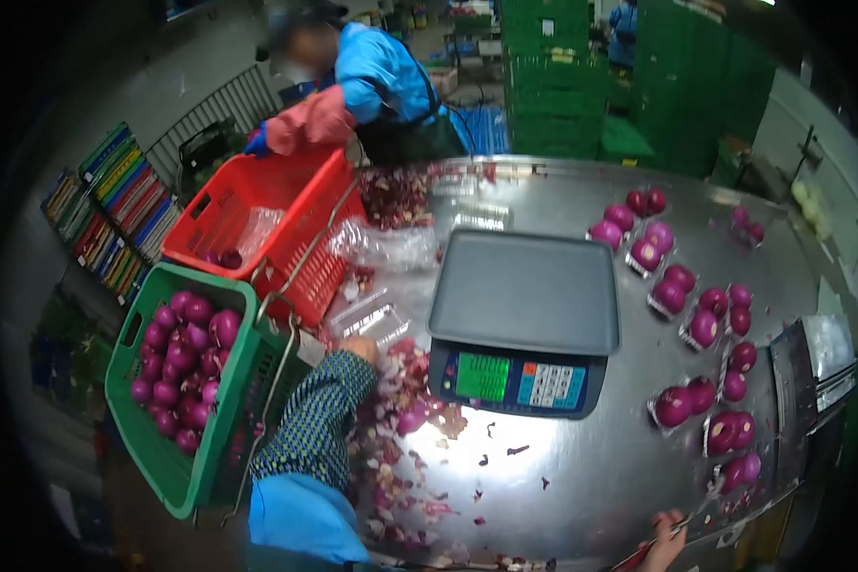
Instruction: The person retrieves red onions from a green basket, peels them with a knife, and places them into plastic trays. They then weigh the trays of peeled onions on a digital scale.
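My left hand [360, 349] reaches out at the near edge of a clear plastic tray [370, 320], its fingers mostly hidden from me. The patterned cuff [322, 410] lies above scattered purple onion skins [402, 419]. At the bottom edge, my right hand [665, 545] is closed around a slim knife-like tool [679, 524], partly cut off by the frame. Beyond that hand, peeled purple onions [740, 471] sit in small clear trays on the steel table [582, 477]. A digital scale [522, 319] with a bare grey platform stands between my hands.
A green crate [248, 381] of purple onions stands at left, beside a red crate [319, 262] with a few onions inside. Across the table a person [377, 76] in blue rests a gloved hand at the red crate. Crumpled plastic [383, 245] lies by it. Green crates [553, 86] are stacked behind.
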Demonstrator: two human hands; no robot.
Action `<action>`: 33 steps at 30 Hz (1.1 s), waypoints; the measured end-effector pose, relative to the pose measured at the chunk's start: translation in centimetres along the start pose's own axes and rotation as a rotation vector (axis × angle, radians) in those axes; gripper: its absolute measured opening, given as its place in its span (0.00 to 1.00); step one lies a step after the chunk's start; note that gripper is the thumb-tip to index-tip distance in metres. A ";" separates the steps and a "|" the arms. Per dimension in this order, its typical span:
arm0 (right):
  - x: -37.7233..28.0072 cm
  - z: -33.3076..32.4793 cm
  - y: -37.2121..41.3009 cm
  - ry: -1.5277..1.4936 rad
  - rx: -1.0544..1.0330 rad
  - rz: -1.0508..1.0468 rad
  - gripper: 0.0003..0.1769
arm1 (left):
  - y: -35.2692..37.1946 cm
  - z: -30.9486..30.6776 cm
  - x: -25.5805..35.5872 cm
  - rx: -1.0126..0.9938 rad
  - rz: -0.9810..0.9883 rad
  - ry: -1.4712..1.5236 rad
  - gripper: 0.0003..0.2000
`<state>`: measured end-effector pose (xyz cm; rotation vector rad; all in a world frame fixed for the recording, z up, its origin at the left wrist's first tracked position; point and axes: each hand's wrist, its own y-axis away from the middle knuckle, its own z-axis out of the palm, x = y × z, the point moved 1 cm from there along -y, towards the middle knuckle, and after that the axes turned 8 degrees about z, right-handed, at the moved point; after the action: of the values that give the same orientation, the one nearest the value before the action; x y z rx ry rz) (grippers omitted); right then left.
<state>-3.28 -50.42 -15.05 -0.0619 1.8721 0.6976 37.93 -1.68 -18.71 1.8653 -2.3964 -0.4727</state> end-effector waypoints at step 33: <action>0.2 8.3 22.4 0.587 -0.792 -0.205 0.07 | 30.6 -6.2 11.9 0.420 0.803 0.391 0.21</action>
<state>-4.50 -27.74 -7.52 -1.0458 1.9616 1.3348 7.69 -7.66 -5.78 0.7914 -2.7711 0.4360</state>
